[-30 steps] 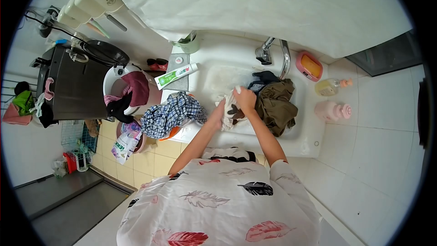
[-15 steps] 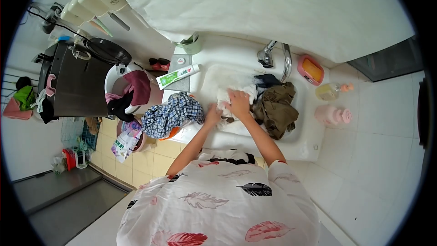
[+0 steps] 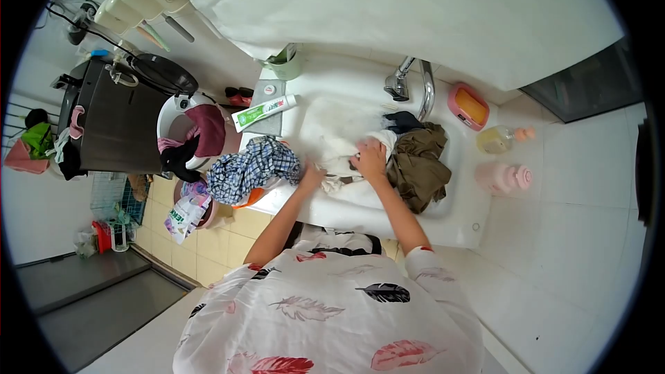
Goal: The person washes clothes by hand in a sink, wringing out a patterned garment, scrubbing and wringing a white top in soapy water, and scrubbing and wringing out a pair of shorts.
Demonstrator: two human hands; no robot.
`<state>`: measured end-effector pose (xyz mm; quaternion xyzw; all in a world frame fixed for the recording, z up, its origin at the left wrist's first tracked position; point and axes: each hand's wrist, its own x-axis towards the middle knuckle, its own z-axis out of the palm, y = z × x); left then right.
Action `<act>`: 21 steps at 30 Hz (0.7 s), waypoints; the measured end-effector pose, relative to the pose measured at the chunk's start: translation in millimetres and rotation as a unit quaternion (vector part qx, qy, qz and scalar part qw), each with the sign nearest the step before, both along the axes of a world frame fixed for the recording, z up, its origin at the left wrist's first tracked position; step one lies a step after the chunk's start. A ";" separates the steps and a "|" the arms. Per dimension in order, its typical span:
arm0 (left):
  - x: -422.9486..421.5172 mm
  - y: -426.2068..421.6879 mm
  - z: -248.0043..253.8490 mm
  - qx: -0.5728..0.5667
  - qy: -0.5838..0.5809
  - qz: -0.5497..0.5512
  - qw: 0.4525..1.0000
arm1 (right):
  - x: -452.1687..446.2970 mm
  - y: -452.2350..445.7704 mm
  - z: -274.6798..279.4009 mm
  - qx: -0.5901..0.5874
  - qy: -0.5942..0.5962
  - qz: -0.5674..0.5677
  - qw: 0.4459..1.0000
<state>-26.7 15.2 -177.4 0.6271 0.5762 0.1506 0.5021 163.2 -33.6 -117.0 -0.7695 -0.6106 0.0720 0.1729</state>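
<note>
A wet white cloth [image 3: 337, 152] lies spread in the white sink [image 3: 460, 225]. My right hand [image 3: 370, 158] grips its right part, fingers curled into the fabric. At the cloth's left edge is my left hand [image 3: 312, 176], blurred, with its fingers partly hidden; what it holds is not clear. Against the cloth's right side rest a brown garment [image 3: 419, 170] and a dark blue garment [image 3: 403, 122]. A blue checked garment [image 3: 253, 168] lies on the sink's left edge, close to my left hand.
A toothpaste tube [image 3: 264, 113] lies on a grey mat, below a green cup [image 3: 285, 66]. The faucet [image 3: 398, 84] stands at the back. Right of it are a pink soap dish [image 3: 469, 107], a soap bottle [image 3: 494, 140] and a pink bottle [image 3: 503, 176]. A bucket [image 3: 170, 125] holds clothes.
My hands have moved apart. The white cloth, bunched between them a second ago, is now stretched wider, and my left hand has shifted left toward the checked garment.
</note>
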 end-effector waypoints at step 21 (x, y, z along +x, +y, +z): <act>1.2 14.1 31.6 -0.275 -0.178 0.077 0.942 | -26.5 -19.4 11.3 0.063 0.002 -0.029 0.998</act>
